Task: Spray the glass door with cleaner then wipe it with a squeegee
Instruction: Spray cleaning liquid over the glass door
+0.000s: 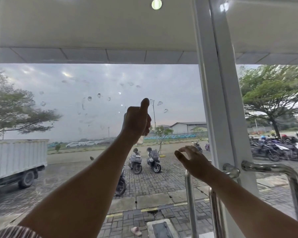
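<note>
The glass door (96, 134) fills the view, with wet drops and smears (89, 100) scattered across its upper middle. My left hand (136, 122) is raised in front of the glass with its fingers curled round a small spray bottle (140, 142). Only the bottle's pale lower end shows under the fist, and my thumb points up. My right hand (191, 160) hovers lower, near the door's right edge, fingers loosely spread and holding nothing. No squeegee is in view.
A white door frame (213, 100) stands on the right with steel pull handles (189, 194) at the bottom right. Through the glass are parked motorbikes (153, 160), a white truck (17, 160), trees and a paved yard.
</note>
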